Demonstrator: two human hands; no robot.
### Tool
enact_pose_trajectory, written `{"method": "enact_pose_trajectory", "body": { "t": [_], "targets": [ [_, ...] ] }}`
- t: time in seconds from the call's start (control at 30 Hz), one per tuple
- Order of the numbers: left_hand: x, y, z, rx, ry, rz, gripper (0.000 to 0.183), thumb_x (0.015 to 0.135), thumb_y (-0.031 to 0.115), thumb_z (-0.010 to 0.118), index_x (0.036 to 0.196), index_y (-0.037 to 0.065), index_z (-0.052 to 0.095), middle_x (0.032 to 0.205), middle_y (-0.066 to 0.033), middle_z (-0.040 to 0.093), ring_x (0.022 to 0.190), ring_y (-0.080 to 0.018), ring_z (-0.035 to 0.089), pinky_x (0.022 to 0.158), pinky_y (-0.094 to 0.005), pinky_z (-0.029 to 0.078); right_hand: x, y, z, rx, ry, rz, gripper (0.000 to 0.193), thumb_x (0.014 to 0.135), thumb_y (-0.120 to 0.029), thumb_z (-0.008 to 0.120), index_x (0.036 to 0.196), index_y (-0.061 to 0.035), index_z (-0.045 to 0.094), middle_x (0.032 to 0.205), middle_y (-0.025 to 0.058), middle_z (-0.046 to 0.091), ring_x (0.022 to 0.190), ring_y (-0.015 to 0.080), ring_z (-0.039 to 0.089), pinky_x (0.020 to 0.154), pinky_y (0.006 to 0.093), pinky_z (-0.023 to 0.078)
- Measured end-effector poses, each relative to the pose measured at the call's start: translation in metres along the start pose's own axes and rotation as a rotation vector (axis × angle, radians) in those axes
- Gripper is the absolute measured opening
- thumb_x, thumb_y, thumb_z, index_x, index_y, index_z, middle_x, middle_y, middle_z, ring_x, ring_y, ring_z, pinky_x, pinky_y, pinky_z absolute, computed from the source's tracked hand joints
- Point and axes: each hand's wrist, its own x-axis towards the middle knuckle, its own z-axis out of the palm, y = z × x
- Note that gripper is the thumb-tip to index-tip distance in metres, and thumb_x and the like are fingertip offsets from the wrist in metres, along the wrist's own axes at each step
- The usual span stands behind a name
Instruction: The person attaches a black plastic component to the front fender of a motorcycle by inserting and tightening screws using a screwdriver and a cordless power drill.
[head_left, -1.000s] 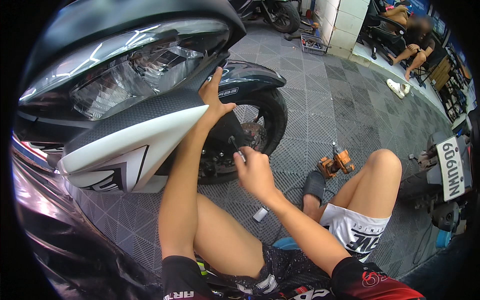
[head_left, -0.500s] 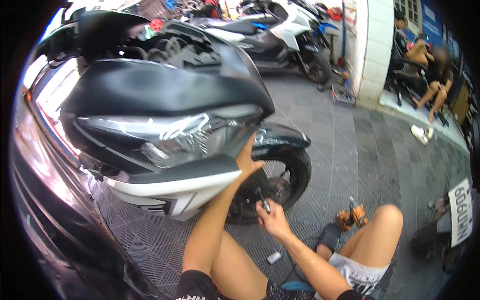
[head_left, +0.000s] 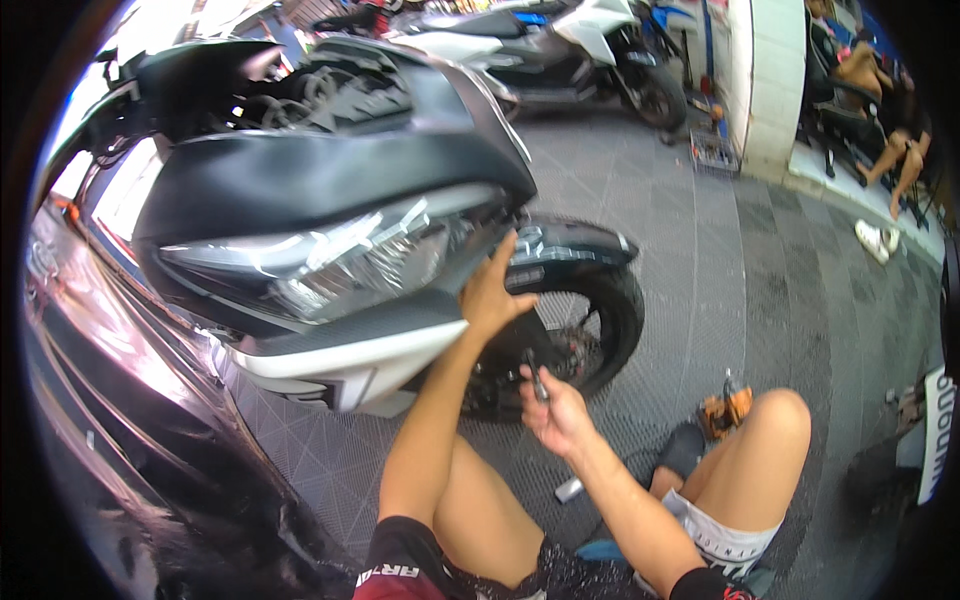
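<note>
A black and white scooter stands before me, its clear headlight [head_left: 375, 265] facing right and the front wheel [head_left: 628, 330] turned out beneath a glossy dark fender [head_left: 570, 245]. My left hand [head_left: 490, 298] lies against the front panel between headlight and fender, thumb and fingers spread. In front of the wheel, my right hand [head_left: 560, 418] grips a small screwdriver-like tool [head_left: 541, 385] with a slim dark shank pointing up toward the wheel hub area. Whether its tip touches anything, I cannot tell. My left forearm hides part of the white lower panel [head_left: 395, 350].
An orange cordless drill [head_left: 727, 408] stands on the floor by my raised knee. Near my right forearm lies a small white object [head_left: 568, 489]. Black plastic sheeting [head_left: 150, 440] borders the left. Behind are another scooter [head_left: 590, 60], a wire basket [head_left: 715, 152], a white pillar [head_left: 765, 90] and seated people.
My view has shifted, so the scene sits a little differently. My right hand has turned more palm-up with the tool; my left hand stays at the panel.
</note>
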Motion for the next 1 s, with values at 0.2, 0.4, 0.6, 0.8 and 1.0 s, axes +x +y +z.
{"method": "enact_pose_trajectory", "body": {
  "t": [0.2, 0.4, 0.6, 0.8, 1.0],
  "targets": [
    [-0.005, -0.013, 0.005, 0.219, 0.166, 0.165, 0.09, 0.057, 0.033, 0.093, 0.138, 0.01, 0.06, 0.122, -0.013, 0.057, 0.116, -0.034, 0.055, 0.1, -0.0443, 0.045, -0.002, 0.033, 0.01, -1.365, 0.322, -0.78, 0.037, 0.098, -0.02, 0.061, 0.12, 0.0041, 0.043, 0.09, 0.0211, 0.066, 0.072, 0.0352, 0.069, 0.061, 0.0437, 0.054],
    [-0.002, -0.009, 0.005, 0.198, 0.192, 0.215, 0.088, 0.055, 0.031, 0.094, 0.134, 0.009, 0.064, 0.114, -0.0107, 0.058, 0.111, -0.0311, 0.055, 0.099, -0.0437, 0.043, -0.021, 0.019, 0.022, -1.918, 0.35, -0.815, 0.037, 0.096, -0.01, 0.056, 0.126, 0.0104, 0.047, 0.087, 0.029, 0.068, 0.069, 0.0424, 0.07, 0.063, 0.0493, 0.057],
    [-0.001, -0.007, 0.005, 0.231, 0.191, 0.235, 0.088, 0.054, 0.033, 0.094, 0.133, 0.008, 0.064, 0.113, -0.011, 0.057, 0.112, -0.031, 0.054, 0.1, -0.0434, 0.042, -0.023, 0.022, 0.028, -0.783, 0.194, -0.325, 0.044, 0.107, -0.031, 0.046, 0.114, 0.0121, 0.052, 0.069, 0.0224, 0.067, 0.04, 0.0235, 0.061, 0.042, 0.0348, 0.047],
    [0.0, -0.009, 0.007, 0.281, 0.203, 0.234, 0.089, 0.053, 0.032, 0.094, 0.133, 0.007, 0.064, 0.116, -0.0126, 0.057, 0.111, -0.0327, 0.054, 0.1, -0.0432, 0.043, -0.025, 0.019, 0.024, -1.631, 0.345, -0.598, 0.04, 0.103, -0.023, 0.05, 0.121, 0.0123, 0.048, 0.075, 0.0261, 0.068, 0.069, 0.0412, 0.07, 0.06, 0.0485, 0.057],
    [-0.001, -0.001, 0.004, 0.314, 0.197, 0.268, 0.087, 0.054, 0.029, 0.091, 0.133, 0.007, 0.063, 0.117, -0.0139, 0.056, 0.111, -0.0332, 0.054, 0.103, -0.0449, 0.04, -0.017, 0.021, 0.017, -1.852, 0.392, -0.687, 0.034, 0.099, -0.016, 0.054, 0.121, 0.0091, 0.049, 0.078, 0.0276, 0.067, 0.067, 0.0441, 0.069, 0.061, 0.0505, 0.057]
  ]
}}
